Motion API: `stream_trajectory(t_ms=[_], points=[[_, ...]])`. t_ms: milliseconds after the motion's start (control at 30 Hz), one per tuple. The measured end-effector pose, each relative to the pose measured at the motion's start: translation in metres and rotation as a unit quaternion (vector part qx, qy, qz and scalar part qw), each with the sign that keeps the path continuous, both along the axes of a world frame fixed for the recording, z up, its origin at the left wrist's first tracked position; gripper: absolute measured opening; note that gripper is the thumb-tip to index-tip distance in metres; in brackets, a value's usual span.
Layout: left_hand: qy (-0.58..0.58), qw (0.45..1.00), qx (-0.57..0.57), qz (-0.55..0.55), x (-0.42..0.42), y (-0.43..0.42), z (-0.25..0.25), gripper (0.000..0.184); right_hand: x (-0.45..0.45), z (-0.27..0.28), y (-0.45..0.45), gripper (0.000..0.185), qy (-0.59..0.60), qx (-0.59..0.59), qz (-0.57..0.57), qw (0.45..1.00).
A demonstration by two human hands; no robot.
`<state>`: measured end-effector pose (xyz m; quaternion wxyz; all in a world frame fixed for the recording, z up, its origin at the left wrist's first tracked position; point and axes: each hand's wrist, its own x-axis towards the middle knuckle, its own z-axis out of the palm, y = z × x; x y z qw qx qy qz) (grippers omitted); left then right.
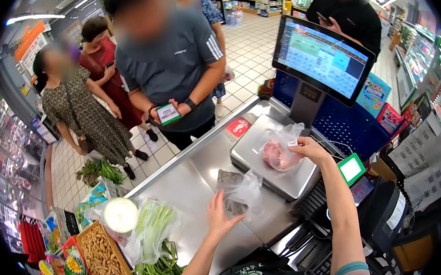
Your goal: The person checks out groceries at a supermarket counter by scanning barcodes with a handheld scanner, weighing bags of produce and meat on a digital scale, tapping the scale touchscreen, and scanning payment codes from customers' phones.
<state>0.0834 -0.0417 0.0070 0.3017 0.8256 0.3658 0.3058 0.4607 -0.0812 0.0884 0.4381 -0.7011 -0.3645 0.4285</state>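
Observation:
On the steel scale plate (252,150) lies a clear plastic bag of pinkish meat (277,155). The fingers of my right hand (309,149) are pinched on the gathered plastic at the bag's right side. My left hand (221,216) is over the metal counter (192,175), fingers apart, beside a clear bag with dark grey contents (235,206). The whitish loose top of that bag points right, towards the scale. Whether my left fingertips touch the bag cannot be told.
Bagged green vegetables (152,224), a round white item (121,215) and a tray of peanuts (103,253) stand at the left. A touchscreen (322,56) rises behind the scale. Across the counter a person holds a phone (169,114). A green-framed device (351,169) is right of my forearm.

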Motion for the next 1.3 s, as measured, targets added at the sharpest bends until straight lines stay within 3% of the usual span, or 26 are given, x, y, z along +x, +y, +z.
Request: stream_trajectory(t_ms=[67, 133, 167, 233, 267, 333, 367, 433, 567, 633, 667, 767, 800, 867, 933, 967, 1000, 1067, 1133, 1167, 1233, 1300], points=[[0.014, 1.000, 0.017, -0.001, 0.024, 0.005, 0.010, 0.097, -0.006, -0.006, 0.008, 0.030, -0.043, 0.014, -0.028, 0.999], [0.072, 0.996, -0.044, -0.014, 0.042, 0.014, 0.003, 0.074, -0.015, 0.007, 0.024, 0.030, -0.039, 0.034, -0.024, 0.998], [0.072, 0.996, -0.043, -0.007, 0.042, 0.023, -0.023, 0.074, -0.023, 0.017, 0.035, 0.029, -0.026, 0.071, -0.025, 0.997], [0.039, 0.999, -0.012, 0.001, 0.044, 0.045, -0.081, 0.040, -0.030, 0.024, 0.056, 0.029, -0.044, 0.103, -0.018, 0.994], [0.037, 0.999, -0.009, 0.003, 0.040, 0.051, -0.072, 0.040, -0.042, 0.035, 0.065, 0.029, -0.046, 0.106, -0.016, 0.993], [-0.067, 0.961, -0.220, 0.153, 0.024, 0.060, -0.041, 0.015, -0.079, 0.059, 0.080, 0.029, 0.036, 0.167, -0.046, 0.984], [-0.066, 0.961, -0.219, 0.157, 0.019, 0.060, -0.034, 0.015, -0.083, 0.047, 0.094, 0.025, 0.092, 0.184, -0.078, 0.975], [-0.260, 0.919, -0.227, 0.189, 0.013, 0.064, -0.025, 0.009, -0.108, 0.039, 0.112, 0.023, 0.138, 0.185, -0.089, 0.969], [-0.275, 0.892, -0.312, 0.177, 0.002, 0.058, -0.022, 0.013, -0.170, 0.000, 0.140, 0.016, 0.234, 0.173, -0.126, 0.948], [-0.319, 0.866, -0.310, 0.228, 0.002, 0.057, -0.025, 0.034, -0.199, -0.025, 0.153, 0.013, 0.267, 0.165, -0.137, 0.940], [-0.319, 0.866, -0.308, 0.229, 0.002, 0.059, -0.028, 0.034, -0.212, -0.040, 0.158, 0.013, 0.283, 0.164, -0.137, 0.935], [-0.338, 0.887, -0.247, 0.195, 0.001, 0.066, -0.025, 0.048, -0.243, -0.066, 0.155, 0.014, 0.281, 0.084, -0.156, 0.943], [-0.328, 0.872, -0.306, 0.194, 0.004, 0.067, -0.011, 0.047, -0.252, -0.070, 0.149, 0.016, 0.287, 0.039, -0.164, 0.943], [-0.319, 0.854, -0.365, 0.189, 0.010, 0.071, -0.012, 0.046, -0.257, -0.090, 0.148, 0.018, 0.264, 0.076, -0.173, 0.946], [-0.408, 0.838, -0.338, 0.128, 0.018, 0.077, -0.031, 0.030, -0.249, -0.083, 0.135, 0.027, 0.119, 0.081, -0.042, 0.989], [-0.408, 0.838, -0.341, 0.124, 0.017, 0.074, -0.033, 0.030, -0.238, -0.065, 0.116, 0.042, 0.121, 0.039, 0.034, 0.991], [-0.437, 0.814, -0.364, 0.117, 0.016, 0.070, -0.021, 0.029, -0.233, -0.069, 0.108, 0.042, 0.119, 0.039, 0.029, 0.992], [-0.464, 0.788, -0.390, 0.107, 0.012, 0.066, -0.028, 0.029, -0.225, -0.083, 0.089, 0.039, -0.028, 0.109, 0.029, 0.993], [-0.289, 0.906, -0.303, 0.059, 0.002, 0.075, -0.070, 0.040, -0.223, -0.057, 0.038, 0.044, -0.039, 0.165, 0.053, 0.984], [-0.231, 0.927, -0.293, 0.046, -0.006, 0.065, -0.046, 0.044, -0.222, -0.051, 0.008, 0.043, -0.042, 0.140, 0.033, 0.989], [-0.252, 0.919, -0.300, 0.045, -0.014, 0.063, -0.046, 0.047, -0.222, -0.057, -0.063, 0.036, -0.009, 0.126, -0.006, 0.992], [-0.272, 0.909, -0.313, 0.034, -0.021, 0.058, -0.048, 0.050, -0.237, -0.035, -0.148, 0.023, -0.052, 0.084, -0.070, 0.993]])
